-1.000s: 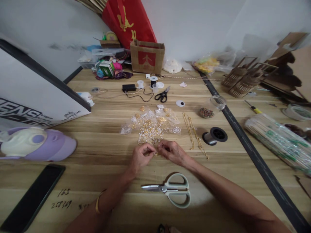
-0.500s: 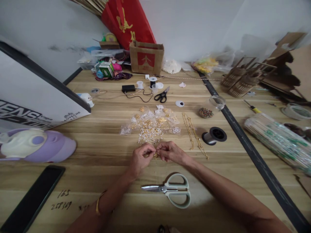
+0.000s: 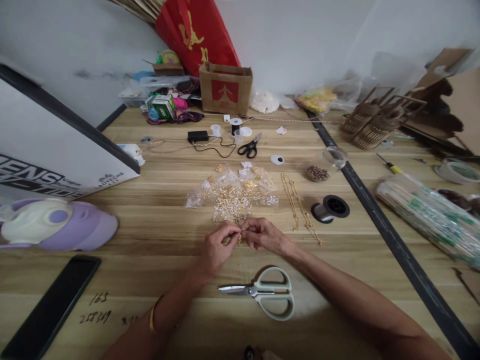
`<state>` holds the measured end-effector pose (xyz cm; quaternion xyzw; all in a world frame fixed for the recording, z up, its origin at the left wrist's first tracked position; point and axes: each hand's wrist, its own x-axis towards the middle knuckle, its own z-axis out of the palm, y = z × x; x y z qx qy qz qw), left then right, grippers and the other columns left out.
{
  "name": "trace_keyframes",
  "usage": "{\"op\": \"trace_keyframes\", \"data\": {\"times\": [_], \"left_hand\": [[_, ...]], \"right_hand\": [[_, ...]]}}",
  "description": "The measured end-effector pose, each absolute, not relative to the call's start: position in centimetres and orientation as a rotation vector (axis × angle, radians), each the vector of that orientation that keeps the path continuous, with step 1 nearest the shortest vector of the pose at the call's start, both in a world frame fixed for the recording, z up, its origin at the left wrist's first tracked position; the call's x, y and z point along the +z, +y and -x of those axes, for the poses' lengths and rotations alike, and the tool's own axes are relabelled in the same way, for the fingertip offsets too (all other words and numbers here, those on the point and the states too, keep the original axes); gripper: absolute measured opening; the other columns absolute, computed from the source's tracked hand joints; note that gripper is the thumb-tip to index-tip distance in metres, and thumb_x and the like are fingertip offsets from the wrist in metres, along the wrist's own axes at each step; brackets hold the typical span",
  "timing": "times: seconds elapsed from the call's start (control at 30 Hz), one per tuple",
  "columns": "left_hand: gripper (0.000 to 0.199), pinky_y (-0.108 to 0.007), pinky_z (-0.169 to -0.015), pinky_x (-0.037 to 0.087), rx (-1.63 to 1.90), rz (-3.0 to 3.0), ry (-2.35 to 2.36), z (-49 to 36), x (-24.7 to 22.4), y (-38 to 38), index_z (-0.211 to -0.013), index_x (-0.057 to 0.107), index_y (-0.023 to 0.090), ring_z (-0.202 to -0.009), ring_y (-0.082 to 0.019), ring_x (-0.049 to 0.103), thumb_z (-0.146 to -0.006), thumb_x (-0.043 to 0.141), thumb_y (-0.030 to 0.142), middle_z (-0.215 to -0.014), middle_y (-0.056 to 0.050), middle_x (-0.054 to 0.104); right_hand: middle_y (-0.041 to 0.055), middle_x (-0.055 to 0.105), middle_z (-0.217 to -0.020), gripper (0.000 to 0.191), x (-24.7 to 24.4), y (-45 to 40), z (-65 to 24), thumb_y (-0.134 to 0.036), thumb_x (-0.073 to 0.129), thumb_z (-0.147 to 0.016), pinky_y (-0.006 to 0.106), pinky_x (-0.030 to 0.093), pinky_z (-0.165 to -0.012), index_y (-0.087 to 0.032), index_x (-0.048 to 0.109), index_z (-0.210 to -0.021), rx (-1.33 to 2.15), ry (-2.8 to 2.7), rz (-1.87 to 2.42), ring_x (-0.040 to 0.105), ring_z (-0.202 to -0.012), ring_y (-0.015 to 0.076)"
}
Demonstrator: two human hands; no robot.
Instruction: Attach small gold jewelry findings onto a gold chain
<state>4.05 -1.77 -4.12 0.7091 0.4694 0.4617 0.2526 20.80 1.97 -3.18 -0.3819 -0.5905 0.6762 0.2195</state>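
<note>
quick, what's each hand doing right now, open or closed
Left hand: closed in a pinch beside a small gold piece.
Right hand: closed in a pinch; which hand holds the piece cannot be told.

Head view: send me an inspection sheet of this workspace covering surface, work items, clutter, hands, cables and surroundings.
Surface: wood-grain table, handwritten numbers near left.
Work items: small gold piece at the fingertips; gold and silver findings just beyond; gold chain to the right; pale-handled scissors nearer the person.
Clutter: black phone near left, black-handled scissors farther back.
Hands: left hand and right hand pinched together at the small gold piece.
Cables: black cable, curving loosely beside a black adapter.
Surroundings: pale wall; red bag and brown paper bag at the back.
</note>
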Motion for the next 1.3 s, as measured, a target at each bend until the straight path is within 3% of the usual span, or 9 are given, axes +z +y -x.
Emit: {"op": "trace_keyframes", "data": {"times": [1.07,1.3], "left_hand": [[0.009,-0.021,-0.064,0.05,1.203,-1.867,1.32,-3.93,-4.22,-1.66,-0.078,0.063,0.018,-0.071,-0.013,0.062,-0.078,0.055,0.014,-0.078,-0.003,0.067],[0.01,-0.022,-0.063,0.049,1.254,-1.751,1.268,-3.79,-3.9,-1.25,-0.068,0.063,0.017,-0.069,-0.014,0.061,-0.076,0.058,0.013,-0.071,-0.003,0.065]], "right_hand": [[-0.0051,0.054,-0.05,0.018,-2.43,1.99,-20.91,-0.033,0.057,-0.08,0.015,0.037,-0.039,-0.014,0.055,-0.079,1.866,-1.637,1.078,0.046,-0.04,0.0054],[-0.0052,0.053,-0.05,0.018,-2.22,1.98,-20.88,-0.032,0.057,-0.08,0.016,0.037,-0.04,-0.014,0.055,-0.079,1.851,-1.623,1.06,0.046,-0.04,0.0061]]}}
